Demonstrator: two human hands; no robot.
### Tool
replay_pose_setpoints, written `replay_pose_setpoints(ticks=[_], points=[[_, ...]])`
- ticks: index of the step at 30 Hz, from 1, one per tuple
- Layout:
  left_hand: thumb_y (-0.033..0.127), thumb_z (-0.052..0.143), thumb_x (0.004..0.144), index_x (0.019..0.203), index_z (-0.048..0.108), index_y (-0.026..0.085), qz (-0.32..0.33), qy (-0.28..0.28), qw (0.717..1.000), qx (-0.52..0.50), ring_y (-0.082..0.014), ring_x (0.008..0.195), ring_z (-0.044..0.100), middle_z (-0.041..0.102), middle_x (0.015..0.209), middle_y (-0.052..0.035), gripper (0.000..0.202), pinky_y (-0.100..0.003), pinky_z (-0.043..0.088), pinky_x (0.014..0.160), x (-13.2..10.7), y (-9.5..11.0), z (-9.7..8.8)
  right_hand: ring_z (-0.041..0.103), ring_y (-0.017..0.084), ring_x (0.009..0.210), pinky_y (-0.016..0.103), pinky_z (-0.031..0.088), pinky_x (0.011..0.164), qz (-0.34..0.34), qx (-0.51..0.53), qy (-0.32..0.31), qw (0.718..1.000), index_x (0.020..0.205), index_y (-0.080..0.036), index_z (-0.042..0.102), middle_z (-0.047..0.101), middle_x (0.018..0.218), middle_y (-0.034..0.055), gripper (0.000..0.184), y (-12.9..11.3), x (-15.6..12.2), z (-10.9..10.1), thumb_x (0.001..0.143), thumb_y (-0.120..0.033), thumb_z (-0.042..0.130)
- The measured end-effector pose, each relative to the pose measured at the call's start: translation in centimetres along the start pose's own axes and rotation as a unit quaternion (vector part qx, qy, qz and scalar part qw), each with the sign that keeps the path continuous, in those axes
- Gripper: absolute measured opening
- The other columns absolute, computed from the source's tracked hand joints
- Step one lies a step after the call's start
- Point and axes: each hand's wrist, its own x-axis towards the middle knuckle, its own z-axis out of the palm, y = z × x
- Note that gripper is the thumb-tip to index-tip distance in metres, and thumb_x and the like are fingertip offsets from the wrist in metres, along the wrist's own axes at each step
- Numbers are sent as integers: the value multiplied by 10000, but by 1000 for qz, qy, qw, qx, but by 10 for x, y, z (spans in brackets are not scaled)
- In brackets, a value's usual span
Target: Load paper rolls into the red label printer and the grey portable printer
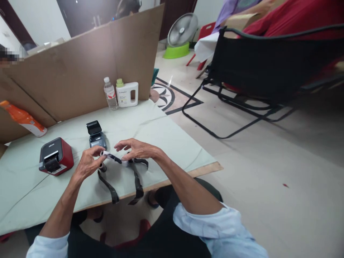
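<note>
My left hand [89, 162] pinches a small white roll [105, 153] between thumb and fingers, just above the table. A short black strip [116, 158] runs from this roll toward my right hand. With fingers spread, my right hand [138, 149] hovers close by; its thumb is near the strip's end, and I cannot tell if they touch. Below my left hand lies a dark roll [102, 167] trailing a black ribbon [109, 186]. Another white roll [125, 163], partly hidden, sits under my right thumb beside more black ribbon [138, 181]. Behind my left hand stands a small dark device [97, 139], lid raised.
A red and black printer [60, 156] stands at left on the table [166, 139]. An orange bottle [25, 120], a clear bottle [110, 96] and a white jug [126, 95] are by the cardboard partition [88, 68]. A black folding chair [258, 68] stands right.
</note>
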Motion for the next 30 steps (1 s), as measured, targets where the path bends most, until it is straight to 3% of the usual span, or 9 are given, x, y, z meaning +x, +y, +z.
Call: replay_pose_setpoints(ticks=[6,11,15,17,25,30], points=[[343,691,801,848,717,176,-34,26,998,-49,-150,688,597,674,735,-8,175,-259,454,646,8,1,5,649,238,1094,407,510,1009,-114,-70,53,990,1270,-196,716,696,1167,83,558,-1,7,16,755,-305,901],[372,715,768,819,695,165,-65,50,990,-114,-131,633,563,640,694,-1,214,-257,427,612,13,-6,12,637,245,1113,403,508,1004,-154,-123,86,977,1342,-215,670,674,1223,94,639,0,11,23,767,-354,911],[385,736,760,814,697,163,-69,35,987,-141,-140,648,584,652,699,-10,232,-257,441,617,14,-11,14,654,192,920,329,518,867,-169,-105,143,969,1057,-187,763,699,1004,61,187,0,17,28,929,-322,752],[389,740,768,822,703,164,-66,26,987,-145,-141,652,592,666,713,-15,234,-253,444,614,12,-13,15,649,174,842,303,508,804,-176,-89,163,967,918,-180,765,694,893,45,165,0,19,31,981,-300,672],[292,677,821,937,764,163,-26,19,996,-88,-149,648,615,699,723,-20,194,-248,461,608,-3,-22,10,675,160,807,268,503,754,-190,-109,143,965,958,-173,785,738,886,48,151,-3,18,44,965,-186,635],[233,672,789,918,771,179,-13,78,997,-26,-167,714,666,737,773,-25,172,-268,518,700,2,-46,-2,677,157,813,266,496,775,-194,-191,140,952,1008,-179,793,750,911,50,201,-2,35,52,950,-112,612]])
